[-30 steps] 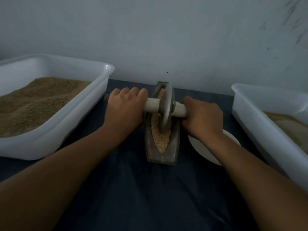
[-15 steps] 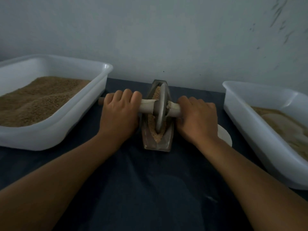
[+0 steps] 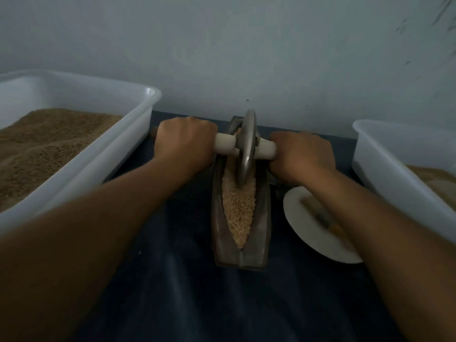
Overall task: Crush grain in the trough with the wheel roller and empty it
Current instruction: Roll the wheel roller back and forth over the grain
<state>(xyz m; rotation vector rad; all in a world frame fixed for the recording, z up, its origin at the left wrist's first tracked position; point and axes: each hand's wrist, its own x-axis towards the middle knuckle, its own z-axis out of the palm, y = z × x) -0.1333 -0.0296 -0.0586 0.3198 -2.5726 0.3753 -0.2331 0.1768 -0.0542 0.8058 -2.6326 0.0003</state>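
A narrow metal trough [image 3: 260, 233] lies lengthwise on the dark table, filled with pale crushed grain [image 3: 238, 208]. The metal wheel roller [image 3: 246, 146] stands upright in the far half of the trough, its rim down in the grain. A pale axle handle runs through the wheel to both sides. My left hand [image 3: 185, 146] grips the left end of the handle. My right hand [image 3: 301, 154] grips the right end. The far tip of the trough is hidden behind the wheel.
A large white tub [image 3: 118, 154] of brown grain stands at the left. Another white tub [image 3: 394, 169] with pale material stands at the right. A white plate [image 3: 308, 228] with a brush on it lies beside the trough, partly under my right forearm. A wall rises just behind.
The wheel has rolled from the trough's middle toward its far end, both hands moving with it. More of the grain in the near half now shows.
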